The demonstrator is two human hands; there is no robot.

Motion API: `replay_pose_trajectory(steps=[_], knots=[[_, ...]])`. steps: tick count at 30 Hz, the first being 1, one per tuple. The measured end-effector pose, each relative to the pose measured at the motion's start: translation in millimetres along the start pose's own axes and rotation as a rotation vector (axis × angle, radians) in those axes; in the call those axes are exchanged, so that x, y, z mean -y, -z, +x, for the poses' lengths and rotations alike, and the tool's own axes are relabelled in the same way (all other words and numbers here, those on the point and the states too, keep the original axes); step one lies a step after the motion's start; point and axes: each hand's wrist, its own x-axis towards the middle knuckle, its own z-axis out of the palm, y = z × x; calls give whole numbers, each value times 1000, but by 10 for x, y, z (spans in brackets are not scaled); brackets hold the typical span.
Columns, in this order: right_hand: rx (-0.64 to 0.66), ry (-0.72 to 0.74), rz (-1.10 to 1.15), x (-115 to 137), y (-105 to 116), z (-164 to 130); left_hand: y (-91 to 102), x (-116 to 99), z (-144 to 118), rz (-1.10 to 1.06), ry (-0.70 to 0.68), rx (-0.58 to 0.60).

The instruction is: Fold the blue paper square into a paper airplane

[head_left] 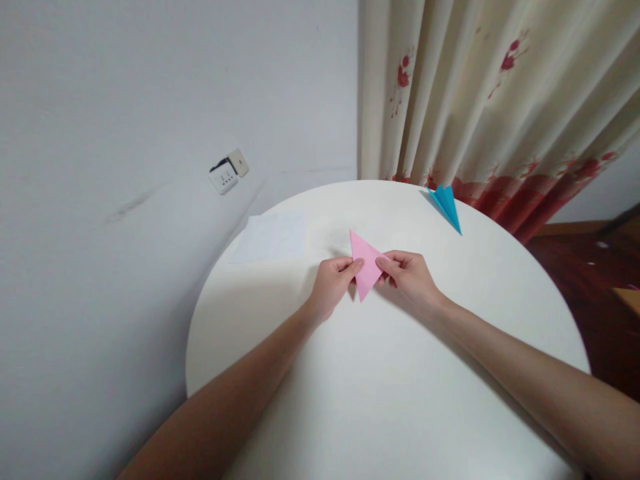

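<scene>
A pink paper [365, 264] folded into a triangle is held just above the round white table [380, 387]. My left hand [333, 285] pinches its left edge with thumb and fingers. My right hand [409, 275] pinches its right edge. One tip of the triangle points up and away from me, another points down towards the table. A blue folded paper [447, 205] lies near the table's far right edge, well away from both hands.
A white sheet of paper [273, 237] lies flat at the table's far left. Behind stand a white wall with a socket [227, 172] and a cream curtain [490, 100] with red flowers. Dark wooden floor [595, 280] shows at right.
</scene>
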Motion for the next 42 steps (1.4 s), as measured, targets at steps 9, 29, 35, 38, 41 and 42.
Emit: replay_pose_trajectory(steps=[9,29,35,38,41,42], knots=[[-129,59,-8,3,79,60,-38,-32,-75,-65,154,187],[12,-98,349,-117,111,112,-61,-54,-59,-116,7,154],[42,-115,234,-156,47,80,-68,35,-48,-23,-27,105],[25,-96,142,-175,54,106,-55,85,-47,14,14,64],[9,-81,92,-176,65,126,-57,111,-42,18,27,37],[6,-76,75,-175,71,132,-61,116,-40,20,28,31]])
